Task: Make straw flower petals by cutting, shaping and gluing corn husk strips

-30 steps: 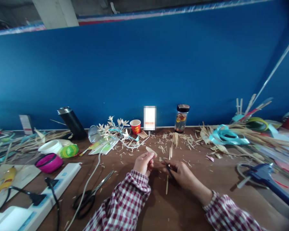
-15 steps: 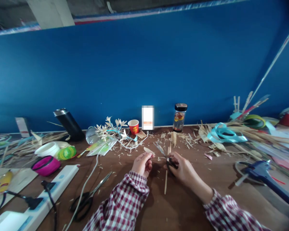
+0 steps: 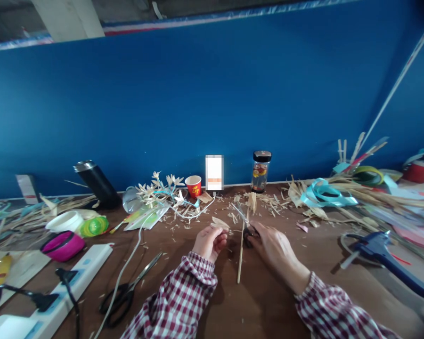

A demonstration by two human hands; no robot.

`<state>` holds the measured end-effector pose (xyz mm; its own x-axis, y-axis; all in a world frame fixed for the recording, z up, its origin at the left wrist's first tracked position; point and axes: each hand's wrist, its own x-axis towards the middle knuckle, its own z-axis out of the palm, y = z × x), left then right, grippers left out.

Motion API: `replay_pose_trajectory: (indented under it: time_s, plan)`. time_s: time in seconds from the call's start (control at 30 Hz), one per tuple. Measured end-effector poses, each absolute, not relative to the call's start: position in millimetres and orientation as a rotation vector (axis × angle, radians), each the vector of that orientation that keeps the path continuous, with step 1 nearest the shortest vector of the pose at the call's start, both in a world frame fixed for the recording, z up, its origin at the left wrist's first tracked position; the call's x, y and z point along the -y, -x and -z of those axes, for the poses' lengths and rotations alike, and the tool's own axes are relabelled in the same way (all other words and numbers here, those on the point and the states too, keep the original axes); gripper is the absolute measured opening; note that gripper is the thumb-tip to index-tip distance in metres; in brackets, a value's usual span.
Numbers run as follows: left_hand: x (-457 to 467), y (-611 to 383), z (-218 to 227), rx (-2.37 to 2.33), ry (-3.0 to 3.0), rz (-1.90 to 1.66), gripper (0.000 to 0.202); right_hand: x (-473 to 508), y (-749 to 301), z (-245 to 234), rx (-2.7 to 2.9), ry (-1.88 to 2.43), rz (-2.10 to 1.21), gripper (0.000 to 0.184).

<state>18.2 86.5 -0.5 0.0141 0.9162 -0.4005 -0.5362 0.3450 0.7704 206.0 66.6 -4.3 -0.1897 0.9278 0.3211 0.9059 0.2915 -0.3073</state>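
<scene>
My left hand (image 3: 209, 242) is closed, with thumb and fingers pinching a small pale piece of dried husk (image 3: 219, 222) that sticks out past the fingertips. To its right, my right hand (image 3: 273, 242) is palm down, its fingers curled over the black handles of a pair of scissors (image 3: 240, 213). The blades point away from me, low over the table; part of the handles is hidden under the fingers. Beside the scissors a thin pale stick (image 3: 240, 263) lies on the brown table (image 3: 229, 306), running toward me.
Husk scraps lie before a lidded glass jar (image 3: 260, 172). Left are a red paper cup (image 3: 193, 186), husk flowers (image 3: 159, 188), second scissors (image 3: 122, 301), a power strip (image 3: 86, 275) and a black flask (image 3: 97, 183). Right are blue ribbon (image 3: 325, 194) and a glue gun (image 3: 376, 247).
The scissors in my right hand have swung to point more straight ahead, and that hand lies flatter. My left hand still holds the husk piece. The view has shifted slightly.
</scene>
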Motion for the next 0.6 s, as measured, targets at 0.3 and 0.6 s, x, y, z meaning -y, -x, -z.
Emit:
replay_pose_trajectory:
  time_s: [0.3, 0.6]
  plan:
    - [-85.4, -18.8, 0.0, -0.972, -0.479, -1.164, 0.018, -66.9, -206.9, -8.4, 2.179, 1.652, -0.126, 0.017]
    - [-81.7, -26.2, 2.8, -1.057, -0.506, -1.185, 0.005, -66.2, -209.2, -4.8, 2.11, 1.683, 0.009, 0.016]
